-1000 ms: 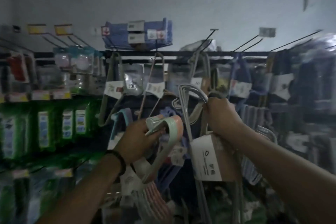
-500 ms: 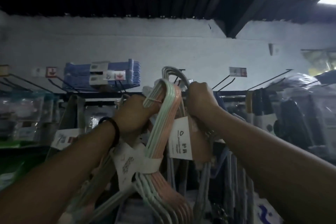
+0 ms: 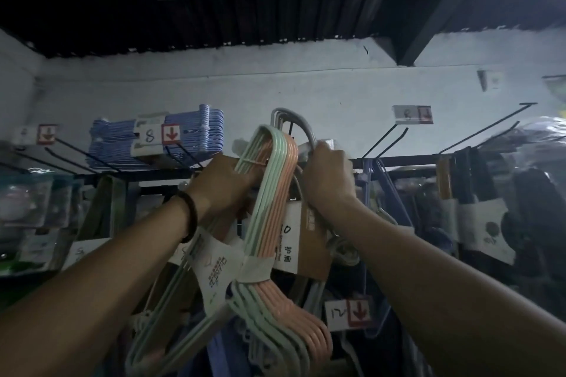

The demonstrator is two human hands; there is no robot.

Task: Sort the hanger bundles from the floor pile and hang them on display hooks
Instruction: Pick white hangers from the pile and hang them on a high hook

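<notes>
Left hand point(image 3: 223, 190) clenched around pink-and-mint hanger bundle point(image 3: 271, 202) — right hand point(image 3: 329, 180) clenched around grey hanger bundle point(image 3: 288, 114), just beside.

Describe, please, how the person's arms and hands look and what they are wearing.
No sleeves are in view, and the left hand and right hand wear no gloves. A dark band circles the left wrist.

1. Single head view, tilted upward at the back wall point(image 3: 306, 86) and dark ceiling point(image 3: 153, 24).
2. Near the display hooks point(image 3: 382, 144); left hand point(image 3: 220, 190) and right hand point(image 3: 327, 180) mid-frame, arms outstretched.
3. Dim; edges possibly lens-warped.
</notes>
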